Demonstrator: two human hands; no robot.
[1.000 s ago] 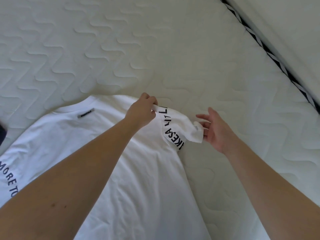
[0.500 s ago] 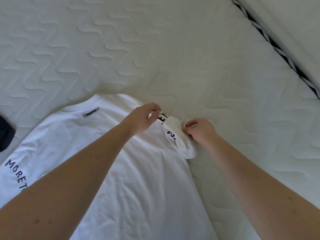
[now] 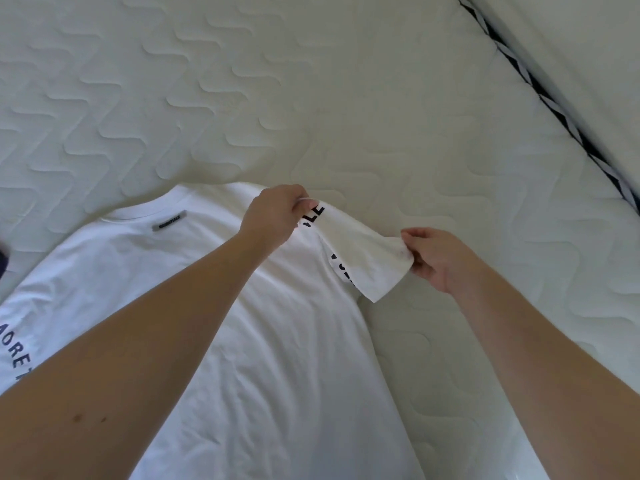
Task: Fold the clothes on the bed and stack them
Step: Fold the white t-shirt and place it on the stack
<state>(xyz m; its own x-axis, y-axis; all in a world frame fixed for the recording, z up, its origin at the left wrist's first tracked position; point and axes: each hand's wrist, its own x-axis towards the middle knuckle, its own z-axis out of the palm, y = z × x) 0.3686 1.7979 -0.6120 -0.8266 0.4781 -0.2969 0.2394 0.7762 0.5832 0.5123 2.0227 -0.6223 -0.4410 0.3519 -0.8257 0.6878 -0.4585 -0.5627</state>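
Right hand (image 3: 438, 259) has pulled sleeve (image 3: 367, 261) out from bunched to stretched. Grip now: right hand pinches sleeve hem, left hand (image 3: 273, 216) pinches shoulder seam. White T-shirt (image 3: 263, 358) lies back-up on bed (image 3: 311, 98) (dark item at left edge, unclear). Cotton looks light, limp, wrinkle-prone; best taken at seams and hems, flattened before folding.

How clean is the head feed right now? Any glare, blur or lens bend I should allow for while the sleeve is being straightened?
Head view: soft, even light with faint shadows; a small glare patch on the mattress at the bottom edge; wide-angle bend curves the striped mattress edging; the white T-shirt looks slightly washed out, folds still readable; the left hand and right hand are sharp, no motion blur.
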